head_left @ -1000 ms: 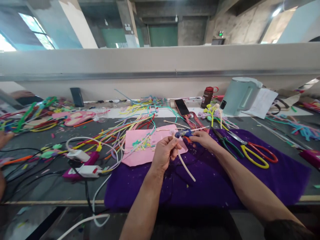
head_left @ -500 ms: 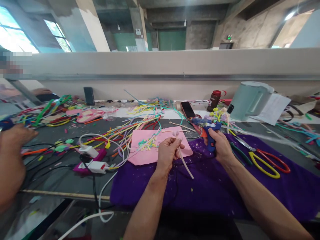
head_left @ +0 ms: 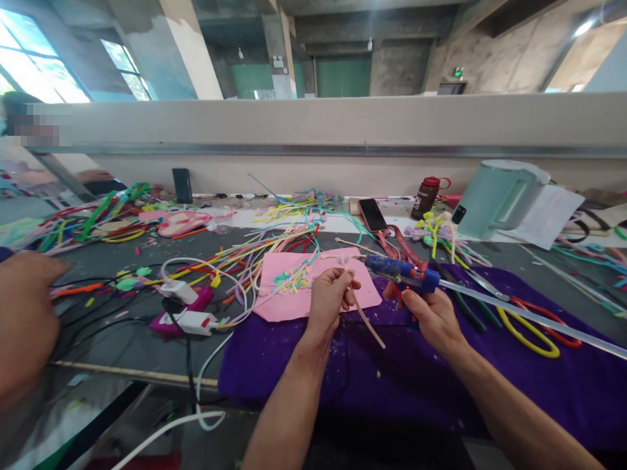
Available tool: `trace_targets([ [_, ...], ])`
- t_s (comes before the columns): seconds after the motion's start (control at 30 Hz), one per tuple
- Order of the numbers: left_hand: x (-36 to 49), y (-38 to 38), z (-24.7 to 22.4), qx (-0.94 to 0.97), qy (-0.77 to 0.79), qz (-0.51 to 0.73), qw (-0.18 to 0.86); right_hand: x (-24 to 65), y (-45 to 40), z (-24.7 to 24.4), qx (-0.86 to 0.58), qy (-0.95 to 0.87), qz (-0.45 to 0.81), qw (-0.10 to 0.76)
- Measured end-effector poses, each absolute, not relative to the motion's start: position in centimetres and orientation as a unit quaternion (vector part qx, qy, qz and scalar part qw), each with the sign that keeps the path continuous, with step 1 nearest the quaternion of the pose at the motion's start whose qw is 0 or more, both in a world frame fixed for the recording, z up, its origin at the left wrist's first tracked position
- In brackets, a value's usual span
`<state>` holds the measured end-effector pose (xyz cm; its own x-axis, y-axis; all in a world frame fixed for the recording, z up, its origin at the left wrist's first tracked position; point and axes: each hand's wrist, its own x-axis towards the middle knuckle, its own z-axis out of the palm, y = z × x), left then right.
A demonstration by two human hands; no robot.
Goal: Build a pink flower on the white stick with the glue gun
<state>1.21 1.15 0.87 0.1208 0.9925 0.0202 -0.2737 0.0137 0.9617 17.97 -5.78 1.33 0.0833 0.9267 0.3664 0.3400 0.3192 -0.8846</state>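
Note:
My left hand (head_left: 332, 294) is closed in a pinch on a pale pipe cleaner (head_left: 368, 324), whose lower end slants down to the right. A small lilac tuft (head_left: 345, 260) shows just above the fingertips. My right hand (head_left: 435, 318) is wrapped round a blue glue gun (head_left: 404, 273), its nozzle pointing left, close to the tuft. A long translucent glue stick (head_left: 531, 316) runs out of the gun's back end. Under the left hand lies a pink sheet (head_left: 274, 307) bearing short yellow and green pieces (head_left: 294, 279).
Scissors with red and yellow handles (head_left: 531, 333) and dark-green-handled pliers (head_left: 473, 307) lie on purple cloth (head_left: 274, 365). Power plugs (head_left: 189, 320) and cables sit left. Behind are a phone (head_left: 373, 215), bottle (head_left: 425, 197) and mint jug (head_left: 497, 199). A co-worker's hand (head_left: 29, 294) is far left.
My right hand has turned the glue gun and brought its nozzle left to the tuft; the glue stick now shows fully behind it. My left hand keeps its pinch on the pipe cleaner.

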Motion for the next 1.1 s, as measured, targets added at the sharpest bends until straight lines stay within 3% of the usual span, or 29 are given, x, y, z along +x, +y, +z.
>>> trace_targets([
  [0.33, 1.3, 1.0, 0.9, 0.467, 0.395, 0.52, 0.596, 18.2, -5.8, 0.4, -0.547, -0.679, 0.162, 0.462],
  [1.1, 1.5, 0.6, 1.0, 0.484, 0.386, 0.508, 0.599, 18.2, -5.4, 0.1, -0.558, -0.686, 0.127, 0.449],
])
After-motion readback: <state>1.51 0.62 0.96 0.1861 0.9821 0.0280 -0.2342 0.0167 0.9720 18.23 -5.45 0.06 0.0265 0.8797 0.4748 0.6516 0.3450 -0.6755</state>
